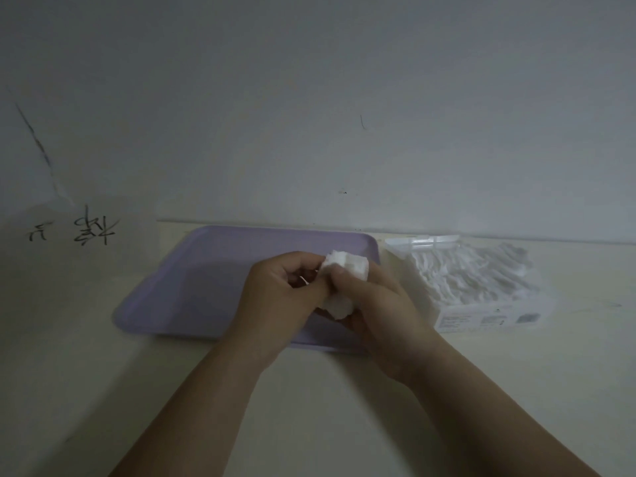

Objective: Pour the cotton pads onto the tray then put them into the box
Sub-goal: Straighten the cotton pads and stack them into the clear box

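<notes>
Dim light fell on a pale bench (516,390) against a scribbled wall (309,98). A small stack of pads (347,266) was gripped by both hands, left hand (285,290) and right hand (378,304) curled round it above the tray (206,270), probably squaring it so it would slot into the box (481,313) just beside, already packed with pads.
</notes>
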Demonstrator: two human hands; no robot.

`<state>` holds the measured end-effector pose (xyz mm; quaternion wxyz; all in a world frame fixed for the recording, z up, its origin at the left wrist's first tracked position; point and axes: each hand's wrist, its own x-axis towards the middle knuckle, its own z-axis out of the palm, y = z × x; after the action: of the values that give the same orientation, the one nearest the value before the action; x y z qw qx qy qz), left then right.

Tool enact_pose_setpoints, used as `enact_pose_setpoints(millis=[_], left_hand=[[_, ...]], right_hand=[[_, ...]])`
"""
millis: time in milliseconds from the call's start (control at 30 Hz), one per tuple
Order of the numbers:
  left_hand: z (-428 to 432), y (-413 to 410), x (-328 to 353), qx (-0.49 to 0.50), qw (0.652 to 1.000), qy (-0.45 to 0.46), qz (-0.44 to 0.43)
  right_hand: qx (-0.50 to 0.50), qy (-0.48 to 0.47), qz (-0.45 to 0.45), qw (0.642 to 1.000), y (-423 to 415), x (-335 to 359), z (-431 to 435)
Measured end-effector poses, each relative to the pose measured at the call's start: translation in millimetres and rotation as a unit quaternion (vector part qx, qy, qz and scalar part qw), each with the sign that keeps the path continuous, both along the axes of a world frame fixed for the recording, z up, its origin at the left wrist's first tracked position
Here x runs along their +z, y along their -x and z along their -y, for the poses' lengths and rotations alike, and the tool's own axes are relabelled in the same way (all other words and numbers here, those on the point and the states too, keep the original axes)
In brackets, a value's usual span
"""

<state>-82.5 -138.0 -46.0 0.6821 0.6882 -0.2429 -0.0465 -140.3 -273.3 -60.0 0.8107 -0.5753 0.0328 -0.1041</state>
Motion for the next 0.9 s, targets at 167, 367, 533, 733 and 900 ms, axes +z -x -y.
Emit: enact_pose_setpoints(millis=[167, 367, 533, 733, 900], left_hand=[[-16, -28, -2, 0.135, 0.98, -0.112, 0.091], [-25, -43, -21, 0.158, 0.878, -0.437, 0.117], [-18, -39, -22, 0.116, 0.885, -0.436, 0.114], [-18, -35, -16, 0.074, 0.969, -0.236, -0.02], [-22, -39, -4, 0.035, 0.981, 0.0, -0.19]], right_hand=[[-0.081, 0.007, 0.015, 0.997, -3, -1, 6], [-0.143, 0.037, 0.001, 0.989, -3, -2, 5], [-0.168, 0.072, -0.012, 0.983, -2, -2, 7], [-0.172, 0.034, -0.023, 0.984, -6, -10, 9], [-0.156, 0.029, -0.026, 0.987, -9, -16, 11]])
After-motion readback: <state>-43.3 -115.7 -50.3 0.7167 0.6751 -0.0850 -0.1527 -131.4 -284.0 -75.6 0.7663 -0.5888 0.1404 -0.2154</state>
